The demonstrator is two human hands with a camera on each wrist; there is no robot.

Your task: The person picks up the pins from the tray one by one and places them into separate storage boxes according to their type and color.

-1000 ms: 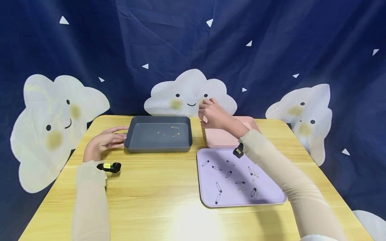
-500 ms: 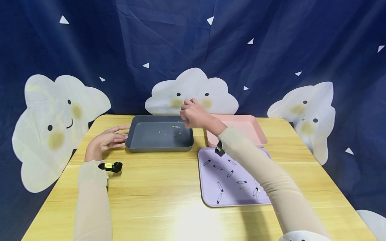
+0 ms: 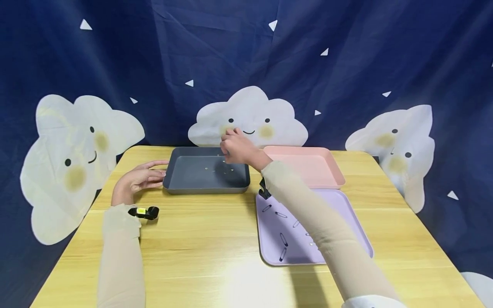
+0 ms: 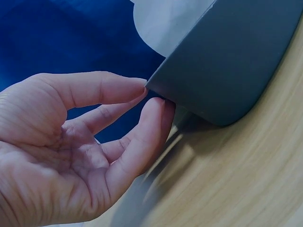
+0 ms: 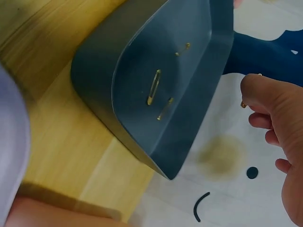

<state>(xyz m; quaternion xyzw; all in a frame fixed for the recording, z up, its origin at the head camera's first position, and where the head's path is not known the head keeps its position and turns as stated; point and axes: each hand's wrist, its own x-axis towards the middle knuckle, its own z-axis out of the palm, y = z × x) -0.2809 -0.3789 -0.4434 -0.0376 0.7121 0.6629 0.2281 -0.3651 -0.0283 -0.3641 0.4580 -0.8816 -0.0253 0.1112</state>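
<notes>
My right hand (image 3: 240,149) is above the back right part of the dark grey tray (image 3: 186,171). Between its thumb and forefinger it pinches a gold safety pin (image 5: 244,104), of which only small bits show in the right wrist view. Several gold safety pins (image 5: 154,87) lie on the floor of the grey tray. At the tray's left side is my left hand (image 3: 140,179). Its fingertips (image 4: 139,85) touch the tray's rim and outer wall, with the fingers loosely extended.
A pink tray (image 3: 304,164) stands right of the grey one. In front of it lies a flat purple tray (image 3: 352,218) with several safety pins (image 3: 283,239), partly covered by my right forearm. A blue cloth (image 3: 215,42) with clouds hangs behind the wooden table (image 3: 200,239).
My right hand has moved left, from the pink tray's back left corner to over the grey tray. My left hand stays at the grey tray's side. The view has shifted slightly.
</notes>
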